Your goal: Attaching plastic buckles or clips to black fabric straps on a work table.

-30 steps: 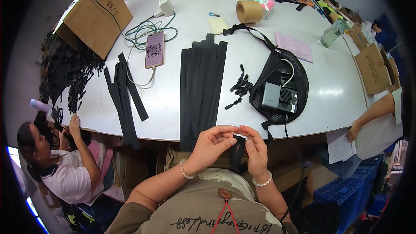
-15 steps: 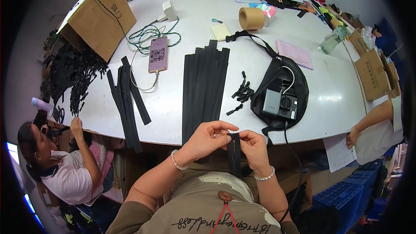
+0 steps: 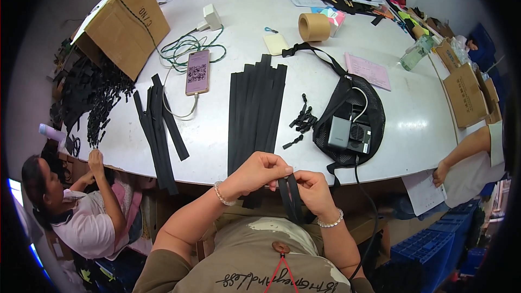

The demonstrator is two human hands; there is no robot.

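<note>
Close in front of me, at the table's near edge, my left hand [image 3: 258, 173] pinches the upper end of a black zipper [image 3: 291, 202]. My right hand [image 3: 316, 192] grips the same zipper from the right side, fingers curled in. Its two tapes stand slightly apart below the fingertips, and the strip hangs down in front of my shirt. Just beyond my left hand lies a fanned stack of long black zippers [image 3: 254, 108]. A smaller bundle of black strips [image 3: 157, 135] is further left. Small black zipper pulls [image 3: 303, 119] are scattered right of the stack.
A black mesh bag [image 3: 353, 116] with electronics inside lies right, its cable running down beside me. A phone [image 3: 197, 73], cord, tape roll [image 3: 314, 27] and cardboard box [image 3: 127, 27] stand farther back. One co-worker [image 3: 87, 206] sits left; another person's arm [image 3: 464, 152] is at right.
The zipper has shifted slightly left, and its two tapes now show a wider gap between them. The co-worker at left has brought both hands together.
</note>
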